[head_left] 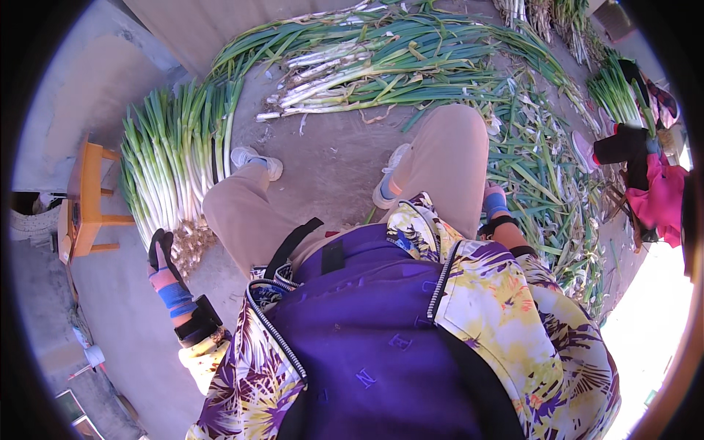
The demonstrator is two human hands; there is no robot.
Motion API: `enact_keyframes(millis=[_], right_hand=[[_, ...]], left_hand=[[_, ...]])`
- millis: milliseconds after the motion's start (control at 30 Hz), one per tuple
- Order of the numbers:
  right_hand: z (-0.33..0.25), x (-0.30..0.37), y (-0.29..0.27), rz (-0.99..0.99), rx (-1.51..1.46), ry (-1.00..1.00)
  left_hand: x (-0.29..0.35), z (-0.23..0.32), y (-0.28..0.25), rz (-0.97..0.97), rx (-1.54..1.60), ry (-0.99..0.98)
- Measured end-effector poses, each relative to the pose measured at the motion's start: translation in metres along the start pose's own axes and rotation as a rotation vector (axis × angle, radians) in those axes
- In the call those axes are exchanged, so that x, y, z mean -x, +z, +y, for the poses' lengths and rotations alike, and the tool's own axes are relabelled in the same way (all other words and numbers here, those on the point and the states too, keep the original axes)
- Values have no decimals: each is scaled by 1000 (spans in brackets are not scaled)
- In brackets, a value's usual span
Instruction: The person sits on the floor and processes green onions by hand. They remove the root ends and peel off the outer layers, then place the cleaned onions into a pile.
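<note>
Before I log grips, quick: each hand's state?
Left hand, in pink-and-blue, black-fingered glove: open.
Right hand: cannot tell, partly hidden by beige-trousered leg.

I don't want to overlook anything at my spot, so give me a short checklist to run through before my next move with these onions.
1. Left hand in pink, blue and black glove, free: ok; nothing visible in it, beside the roots of the large bundle of green-and-white onions.
2. Right hand in pink and blue glove, free: cannot tell; partly hidden by the beige-trousered right leg.
3. Bundle's roots all at one end: ok; gathered near the left hand.
4. Loose pile of long green-and-white onions in view: ok; beyond the feet.
5. Grey floor right of the leg free of scraps: not ok; green leaf scraps cover it.
</note>
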State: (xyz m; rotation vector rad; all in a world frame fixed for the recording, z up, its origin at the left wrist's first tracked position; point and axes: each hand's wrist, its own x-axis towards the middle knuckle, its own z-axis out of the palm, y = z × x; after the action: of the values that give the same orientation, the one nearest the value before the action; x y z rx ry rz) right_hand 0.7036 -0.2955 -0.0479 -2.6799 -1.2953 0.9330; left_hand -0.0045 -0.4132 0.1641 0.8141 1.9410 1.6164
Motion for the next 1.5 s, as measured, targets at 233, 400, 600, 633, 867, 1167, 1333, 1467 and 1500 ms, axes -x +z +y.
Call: enact_keyframes(millis=[233, 400, 600, 633, 867, 1167, 1333, 1467, 1500], right_hand=[[6, -109, -70, 187, -753, -182], [-90, -51, -155, -59, -1314, -319], [-168, 43, -187, -296, -1765, -561], [-169, 44, -187, -376, -1760, -671], [-245, 96, -157, -793, -1825, -664], [-315, 187, -25, -713, -1582, -704], [-310, 153, 7, -1595, -1657, -387], [-321, 192, -39, -1307, -1576, -368], [-319, 192, -42, -1296, -1581, -389]], left_hand=[[-11, 22, 12, 29, -22, 56], [-34, 73, 58, -151, -46, 193], [-88, 58, 111, -370, -398, 450], [-66, 76, 144, -454, -316, 501], [-15, 71, 241, -630, -428, 867], [81, 84, 343, -698, -344, 1031], [61, 46, 323, -661, -687, 997], [41, 36, 312, -640, -628, 609], [34, 27, 308, -626, -645, 549]])
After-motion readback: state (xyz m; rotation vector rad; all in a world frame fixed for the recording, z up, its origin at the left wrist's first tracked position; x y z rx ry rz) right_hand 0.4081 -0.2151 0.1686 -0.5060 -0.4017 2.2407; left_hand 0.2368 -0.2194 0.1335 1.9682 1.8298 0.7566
